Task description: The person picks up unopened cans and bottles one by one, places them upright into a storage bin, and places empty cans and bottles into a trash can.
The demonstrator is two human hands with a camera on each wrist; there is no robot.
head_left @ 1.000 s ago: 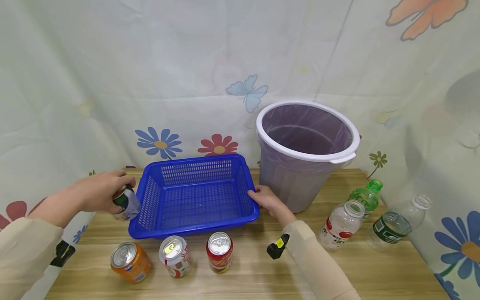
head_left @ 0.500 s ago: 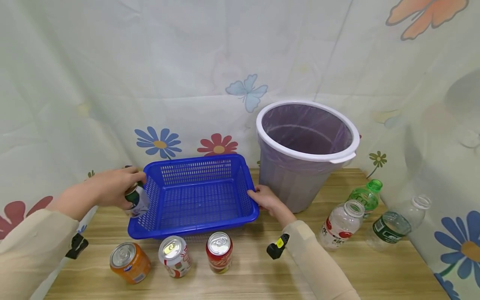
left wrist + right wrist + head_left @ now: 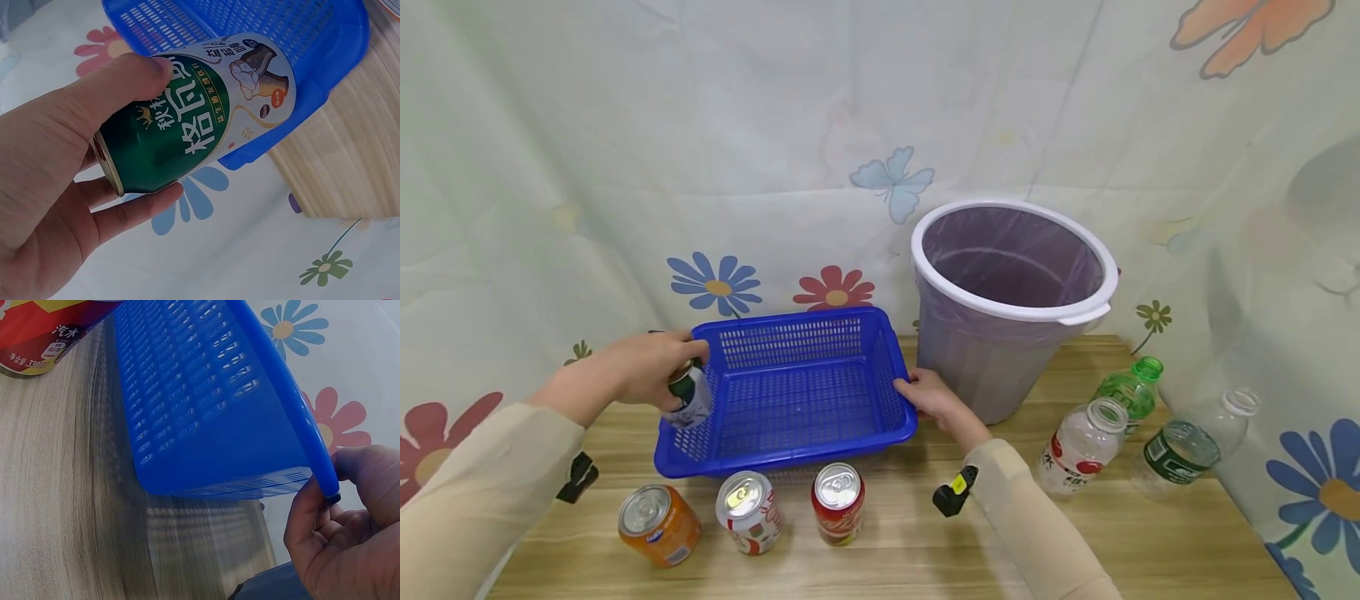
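Note:
My left hand (image 3: pixel 651 367) grips a green and white drink can (image 3: pixel 194 115) by its upper part. The can is over the left rim of a blue plastic basket (image 3: pixel 797 457), tilted in the head view. In the left wrist view the thumb lies along the can's green side and other fingers reach around beneath. My right hand (image 3: pixel 934 395) pinches the basket's right rim; the right wrist view shows thumb and curled fingers (image 3: pixel 309 515) on that edge. The visible inside of the basket is bare mesh.
An orange can (image 3: pixel 659 527), a white and red can (image 3: pixel 751 512) and a red can (image 3: pixel 838 505) stand before the basket. A lined grey bin (image 3: pixel 977 367) stands behind right. A green bottle (image 3: pixel 1131 390) and two clear bottles, one red-labelled (image 3: pixel 1078 450), one green-labelled (image 3: pixel 1183 450), stand at right.
My left hand has carried the green and white can rightward, from outside the basket's left side to over its left rim. My right hand stays on the right rim.

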